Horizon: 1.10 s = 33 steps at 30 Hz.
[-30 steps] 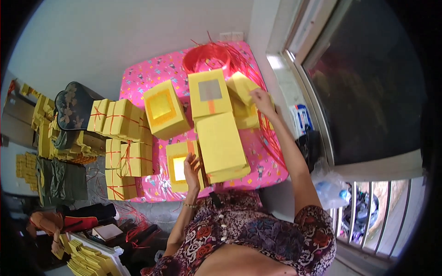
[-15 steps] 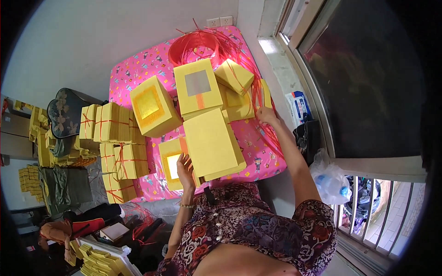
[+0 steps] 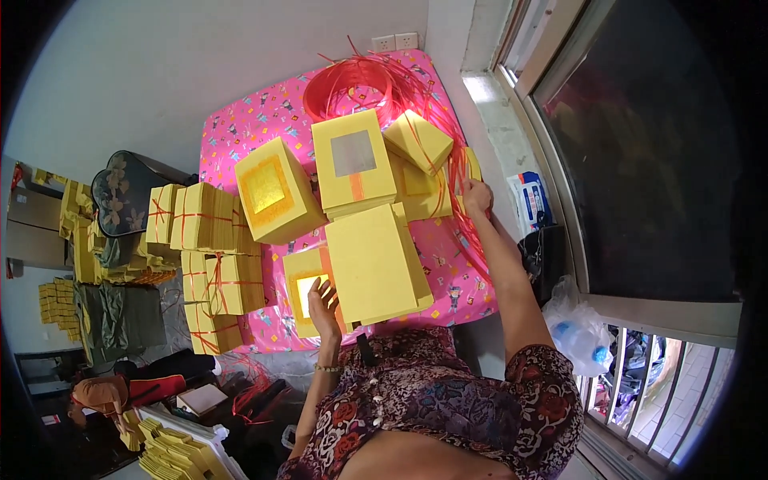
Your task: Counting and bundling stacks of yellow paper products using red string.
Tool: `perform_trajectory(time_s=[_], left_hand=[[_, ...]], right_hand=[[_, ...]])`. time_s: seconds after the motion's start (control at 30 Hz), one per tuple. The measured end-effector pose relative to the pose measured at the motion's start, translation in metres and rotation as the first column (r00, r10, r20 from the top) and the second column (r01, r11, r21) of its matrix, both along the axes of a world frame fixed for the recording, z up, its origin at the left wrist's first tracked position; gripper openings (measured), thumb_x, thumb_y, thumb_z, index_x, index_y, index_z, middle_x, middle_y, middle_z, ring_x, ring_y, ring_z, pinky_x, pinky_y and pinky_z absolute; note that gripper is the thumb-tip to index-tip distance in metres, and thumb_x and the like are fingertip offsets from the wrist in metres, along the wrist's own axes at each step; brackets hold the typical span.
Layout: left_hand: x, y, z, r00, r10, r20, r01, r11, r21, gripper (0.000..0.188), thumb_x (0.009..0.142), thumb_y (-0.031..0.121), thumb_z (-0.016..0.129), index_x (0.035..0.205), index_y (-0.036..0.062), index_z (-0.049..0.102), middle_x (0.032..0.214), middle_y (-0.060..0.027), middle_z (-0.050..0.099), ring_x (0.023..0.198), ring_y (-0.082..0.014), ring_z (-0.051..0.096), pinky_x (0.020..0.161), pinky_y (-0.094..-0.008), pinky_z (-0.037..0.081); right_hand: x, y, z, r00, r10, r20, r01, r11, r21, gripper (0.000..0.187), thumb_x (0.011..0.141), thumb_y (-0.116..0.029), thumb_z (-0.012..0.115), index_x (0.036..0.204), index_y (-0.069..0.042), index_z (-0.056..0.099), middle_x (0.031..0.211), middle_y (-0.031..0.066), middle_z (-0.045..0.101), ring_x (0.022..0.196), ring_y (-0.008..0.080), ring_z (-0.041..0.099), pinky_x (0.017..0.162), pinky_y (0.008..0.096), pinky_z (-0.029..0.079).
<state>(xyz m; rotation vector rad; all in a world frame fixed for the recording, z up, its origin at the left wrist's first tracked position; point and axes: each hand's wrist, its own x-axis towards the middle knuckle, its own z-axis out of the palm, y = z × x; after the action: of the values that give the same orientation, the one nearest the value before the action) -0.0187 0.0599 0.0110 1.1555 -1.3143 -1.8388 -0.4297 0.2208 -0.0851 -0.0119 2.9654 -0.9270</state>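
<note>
A person's left hand (image 3: pixel 323 310), fingers loosely spread, hung empty over a gold-squared yellow stack (image 3: pixel 306 282), with a plain yellow stack (image 3: pixel 372 272) just to its right. The right hand (image 3: pixel 478 196) curled beside red strips (image 3: pixel 470 248) at the edge of a pink-covered table (image 3: pixel 458 276); whether it pinched any could not be told. A strip-tied yellow bundle (image 3: pixel 420 142) sat to that hand's upper left, a red ring-shaped container (image 3: pixel 318 94) farther beyond.
</note>
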Motion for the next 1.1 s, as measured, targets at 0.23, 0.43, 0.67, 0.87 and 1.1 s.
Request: perform_trajectory(time_s=[0.23,0.43,0.67,0.87,1.1], left_hand=[[0.003,-0.02,0.009,0.995,0.082,-0.063,-0.084,0.996,-0.023,0.047,0.098,0.038,0.034,0.13,0.005,0.042,0.118,-0.0138,0.053,0.104,-0.0246,0.057,0.086,-0.0378,0.048],[-0.01,-0.046,0.068,0.973,0.043,-0.226,-0.073,0.989,-0.127,0.041,0.097,0.032,0.038,0.122,0.001,0.05,0.102,-0.0097,0.06,0.079,-0.0153,0.058,0.066,-0.0278,0.046],[-0.036,-0.044,0.196,0.781,-0.577,-0.24,0.515,0.812,-0.275,0.046,0.097,0.036,0.036,0.114,-0.0025,0.055,0.09,-0.0075,0.063,0.062,-0.0118,0.052,0.054,-0.0238,0.04],[-0.074,-0.021,0.236,0.624,-0.632,-0.46,0.66,0.741,-0.123,0.05,0.097,0.041,0.035,0.105,-0.0011,0.061,0.108,-0.0092,0.06,0.081,-0.0093,0.051,0.066,-0.0231,0.04],[-0.077,-0.036,0.235,0.682,-0.492,-0.54,0.512,0.849,-0.127,0.035,0.098,0.029,0.04,0.102,0.0007,0.06,0.106,-0.0078,0.06,0.082,-0.0102,0.054,0.07,-0.0241,0.044]], right_hand=[[-0.002,0.006,0.059,0.947,0.023,-0.32,-0.063,0.991,-0.118,0.029,0.088,-0.032,0.052,0.088,-0.006,0.065,0.08,0.017,0.064,0.074,0.0347,0.061,0.068,0.042,0.046],[0.028,-0.014,0.182,0.895,0.005,-0.446,-0.284,0.778,-0.561,0.019,0.09,-0.019,0.052,0.091,-0.002,0.061,0.08,0.0133,0.062,0.076,0.0233,0.06,0.068,0.0315,0.045],[0.163,-0.025,0.348,0.502,0.621,-0.602,-0.858,0.446,-0.255,0.008,0.085,-0.011,0.057,0.086,-0.004,0.06,0.081,0.0071,0.059,0.073,0.0215,0.06,0.063,0.0308,0.048],[0.219,-0.035,0.352,0.154,0.805,-0.573,-0.967,0.243,0.081,0.01,0.081,-0.019,0.063,0.082,-0.009,0.062,0.074,0.0054,0.053,0.064,0.0231,0.057,0.056,0.0356,0.045],[0.2,-0.038,0.348,0.445,0.699,-0.559,-0.874,0.475,-0.102,0.01,0.084,-0.014,0.061,0.091,-0.006,0.061,0.074,0.006,0.054,0.064,0.0195,0.057,0.055,0.0311,0.046]])
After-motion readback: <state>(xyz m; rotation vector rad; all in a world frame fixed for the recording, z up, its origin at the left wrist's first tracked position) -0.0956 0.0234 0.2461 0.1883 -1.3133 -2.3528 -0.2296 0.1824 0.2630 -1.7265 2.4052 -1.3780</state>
